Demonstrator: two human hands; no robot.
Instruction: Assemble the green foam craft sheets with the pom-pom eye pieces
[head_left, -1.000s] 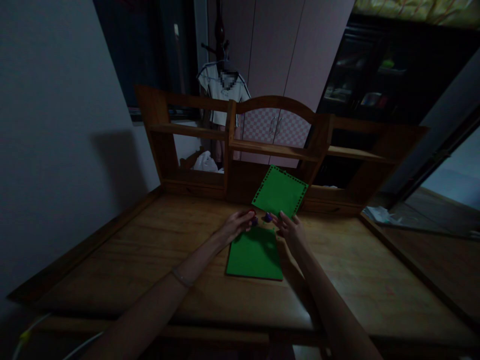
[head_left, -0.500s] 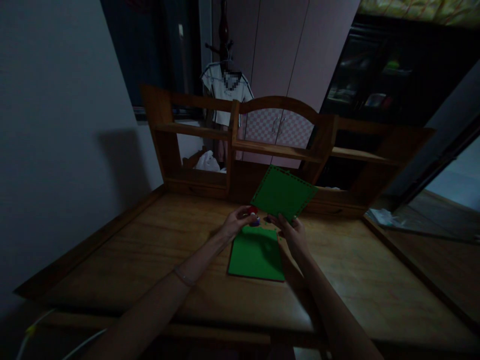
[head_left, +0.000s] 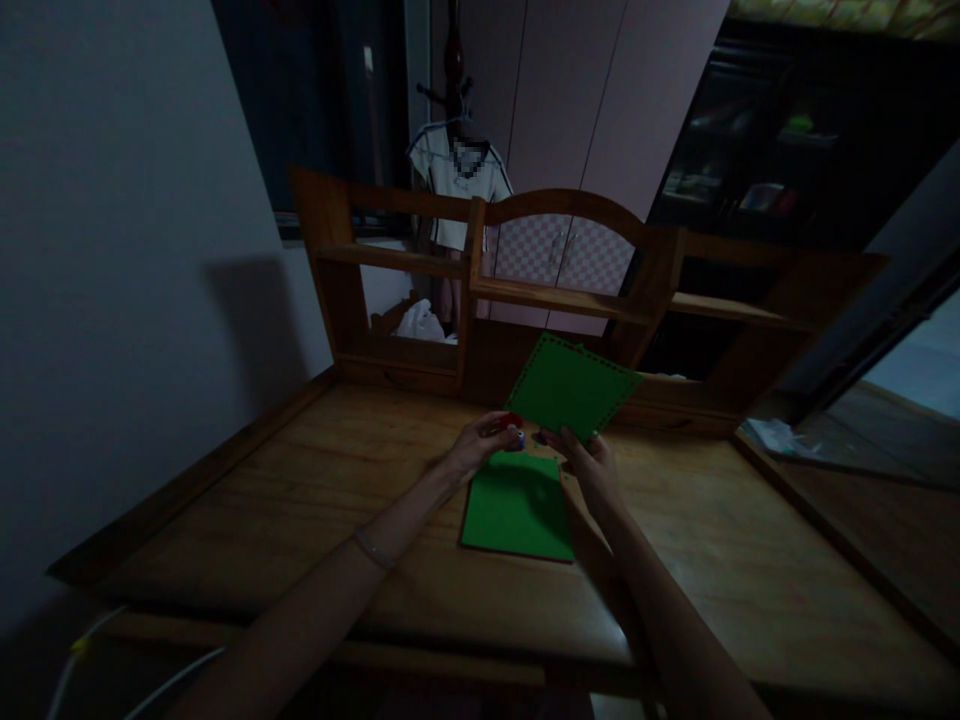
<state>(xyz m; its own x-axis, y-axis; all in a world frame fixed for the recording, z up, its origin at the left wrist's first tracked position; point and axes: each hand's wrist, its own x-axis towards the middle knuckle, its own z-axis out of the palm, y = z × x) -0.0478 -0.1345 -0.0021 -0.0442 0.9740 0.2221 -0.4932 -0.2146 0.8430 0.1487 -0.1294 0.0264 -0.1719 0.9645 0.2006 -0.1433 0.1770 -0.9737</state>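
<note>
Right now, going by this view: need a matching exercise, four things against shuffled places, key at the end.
Things
1. edge-marked green sheet
2. plain-faced green sheet
3. small red item
4. white shirt

Places
A. lying on the tabletop
B. hanging beyond the shelf unit
C. in the right hand
D. in the left hand

Pairs: 1-C, 2-A, 3-D, 4-B

Thin, light bracelet (head_left: 373, 550) around the left forearm (head_left: 330, 595)
</note>
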